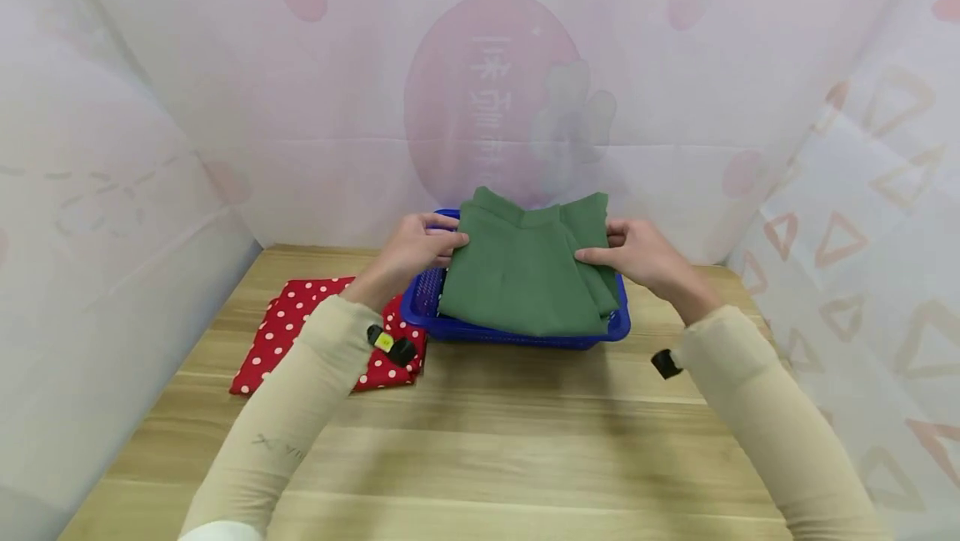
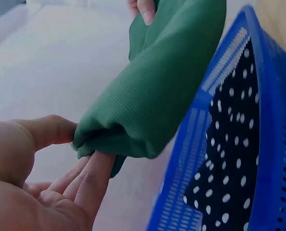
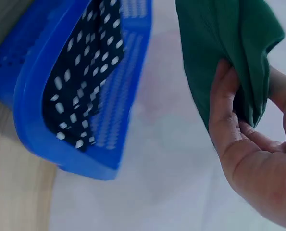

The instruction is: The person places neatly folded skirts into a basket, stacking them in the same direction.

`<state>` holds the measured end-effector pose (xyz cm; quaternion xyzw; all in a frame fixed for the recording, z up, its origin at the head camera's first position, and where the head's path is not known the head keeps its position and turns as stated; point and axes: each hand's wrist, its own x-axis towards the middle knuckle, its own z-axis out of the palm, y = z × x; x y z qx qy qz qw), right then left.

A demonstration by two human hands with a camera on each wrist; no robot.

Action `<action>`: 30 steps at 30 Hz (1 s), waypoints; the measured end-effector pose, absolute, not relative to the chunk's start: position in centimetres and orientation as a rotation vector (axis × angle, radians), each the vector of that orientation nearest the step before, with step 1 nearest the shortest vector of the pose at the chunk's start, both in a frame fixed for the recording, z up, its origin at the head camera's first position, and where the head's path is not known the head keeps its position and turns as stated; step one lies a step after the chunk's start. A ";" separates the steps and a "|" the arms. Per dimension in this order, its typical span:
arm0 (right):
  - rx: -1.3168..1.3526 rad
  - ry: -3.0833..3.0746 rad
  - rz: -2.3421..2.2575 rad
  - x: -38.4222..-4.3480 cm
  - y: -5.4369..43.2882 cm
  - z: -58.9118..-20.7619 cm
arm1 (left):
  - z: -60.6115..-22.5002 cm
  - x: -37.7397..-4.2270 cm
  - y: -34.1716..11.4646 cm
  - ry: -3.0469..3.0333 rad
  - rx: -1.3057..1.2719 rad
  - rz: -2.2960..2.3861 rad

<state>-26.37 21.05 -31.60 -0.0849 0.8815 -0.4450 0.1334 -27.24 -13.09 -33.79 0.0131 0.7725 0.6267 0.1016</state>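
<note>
A folded green cloth (image 1: 517, 274) hangs between both hands over a blue plastic basket (image 1: 427, 295). My left hand (image 1: 423, 242) pinches its left edge between thumb and fingers; the left wrist view shows the folded layers bunched there. On the opposite edge, my right hand (image 1: 633, 253) pinches the cloth, thumb on the near side and fingers behind. Inside the basket lies a dark cloth with white dots (image 2: 229, 149), seen under the green one in both wrist views. From the head, the green cloth covers most of the basket's opening.
A folded red cloth with white dots (image 1: 288, 324) lies on the wooden table (image 1: 525, 441) left of the basket, partly behind the left forearm. White printed sheets (image 1: 337, 107) enclose the table at the back and sides, with the back one close behind the basket.
</note>
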 end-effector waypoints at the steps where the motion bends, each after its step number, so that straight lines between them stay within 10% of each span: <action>1: -0.239 2.554 -1.291 -27.0 20.9 -32.0 | -34.2 -27.9 -13.0 2.280 0.021 1.855; 30: -0.009 2.878 -0.841 -30.8 17.6 -41.9 | -42.9 -31.3 -10.3 2.733 -0.199 1.229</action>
